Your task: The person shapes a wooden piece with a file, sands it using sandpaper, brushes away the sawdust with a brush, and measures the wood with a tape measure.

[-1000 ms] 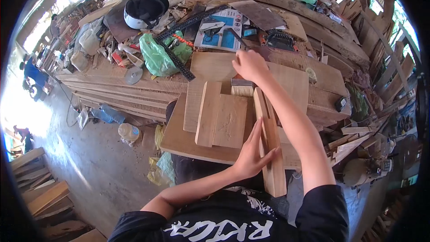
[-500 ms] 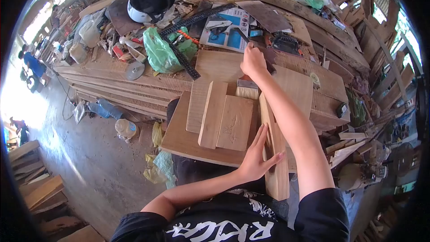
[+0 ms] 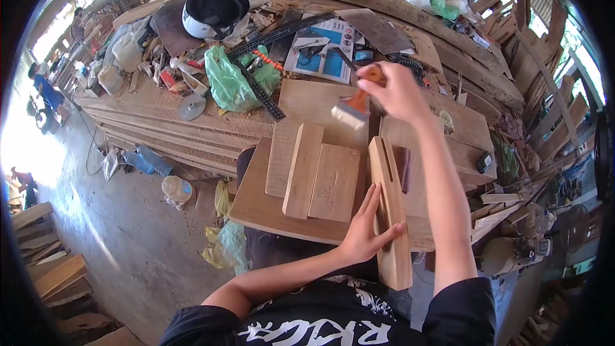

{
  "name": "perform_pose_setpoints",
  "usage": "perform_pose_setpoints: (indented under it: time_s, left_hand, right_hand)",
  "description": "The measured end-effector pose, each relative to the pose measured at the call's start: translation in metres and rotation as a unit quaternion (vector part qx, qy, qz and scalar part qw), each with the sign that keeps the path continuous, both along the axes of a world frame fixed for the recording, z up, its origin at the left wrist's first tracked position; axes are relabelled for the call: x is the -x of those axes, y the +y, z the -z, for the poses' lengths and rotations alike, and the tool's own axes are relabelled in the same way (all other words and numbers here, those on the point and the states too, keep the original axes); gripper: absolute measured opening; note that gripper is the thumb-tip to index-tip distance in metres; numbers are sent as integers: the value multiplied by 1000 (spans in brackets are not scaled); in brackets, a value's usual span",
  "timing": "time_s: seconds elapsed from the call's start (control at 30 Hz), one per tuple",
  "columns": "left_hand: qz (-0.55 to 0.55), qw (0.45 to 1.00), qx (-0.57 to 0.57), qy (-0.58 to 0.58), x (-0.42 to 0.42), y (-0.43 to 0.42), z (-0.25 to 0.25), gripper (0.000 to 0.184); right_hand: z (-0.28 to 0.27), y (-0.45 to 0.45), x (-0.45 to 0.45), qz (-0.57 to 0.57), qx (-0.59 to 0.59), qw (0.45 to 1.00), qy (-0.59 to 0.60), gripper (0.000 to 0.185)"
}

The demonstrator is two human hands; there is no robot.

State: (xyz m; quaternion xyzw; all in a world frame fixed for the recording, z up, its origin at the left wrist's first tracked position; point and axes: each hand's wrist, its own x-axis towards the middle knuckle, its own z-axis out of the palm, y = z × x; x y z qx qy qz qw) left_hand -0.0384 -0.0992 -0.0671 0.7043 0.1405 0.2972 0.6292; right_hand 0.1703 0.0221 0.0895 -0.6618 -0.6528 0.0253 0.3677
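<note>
In the head view, my right hand (image 3: 398,93) grips a wide flat paintbrush (image 3: 359,104) by its orange-brown handle. The pale bristles point down and left, above the boards and clear of the wood, slightly blurred. My left hand (image 3: 364,238) is closed around a long wooden piece (image 3: 398,257) with a slot in its upper face, thumb on one side and fingers on the other. To its left, a square wooden block (image 3: 335,182) with pencil marks lies beside a narrower wooden block (image 3: 303,170). Both rest on flat boards (image 3: 251,208).
A green plastic bag (image 3: 225,83), a black carpenter's square (image 3: 259,90) and a helmet (image 3: 198,22) lie on the cluttered wood stack. A printed sheet (image 3: 327,48) is behind the boards. A plastic jar (image 3: 176,189) stands on the floor. Another person (image 3: 48,93) is far left.
My right hand has come right and nearer, turning the brush from upright beside the slotted piece's far end to a leftward tilt in the air. My left hand keeps its hold.
</note>
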Motion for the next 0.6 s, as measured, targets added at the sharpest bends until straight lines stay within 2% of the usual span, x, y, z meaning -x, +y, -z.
perform_pose_setpoints:
  time_s: [0.13, 0.2, 0.23, 0.33, 0.37, 0.47, 0.5, 0.6]
  left_hand:
    - [-4, 1000, -19, 6, 0, 1, 0, 102]
    - [-13, 999, -50, 8, -1, 2, 0, 101]
    - [-10, 999, -52, 8, -1, 1, 1, 100]
    - [0, 998, -62, -1, -6, 4, 3, 97]
    - [3, 998, -65, -9, -8, 5, 4, 96]
    - [-1, 994, -100, -39, -13, 15, -5, 91]
    - [-3, 992, -117, -50, -15, 19, -8, 88]
    - [4, 995, -98, -32, -21, 25, -3, 84]
  right_hand:
    - [-58, -83, 8, 7, 43, 999, 18, 20]
    - [-73, -118, 3, -44, 153, 985, 62, 19]
    - [-77, -127, 2, -67, 207, 972, 85, 19]
    - [-66, -130, -4, -36, 266, 963, 35, 17]
    - [-54, -126, -6, 37, 218, 975, 19, 15]
    - [-33, -114, -8, 78, 61, 993, -57, 20]
    - [-36, -114, -1, 89, 94, 988, -81, 22]
    - [-55, -128, 19, 28, 174, 980, -91, 20]
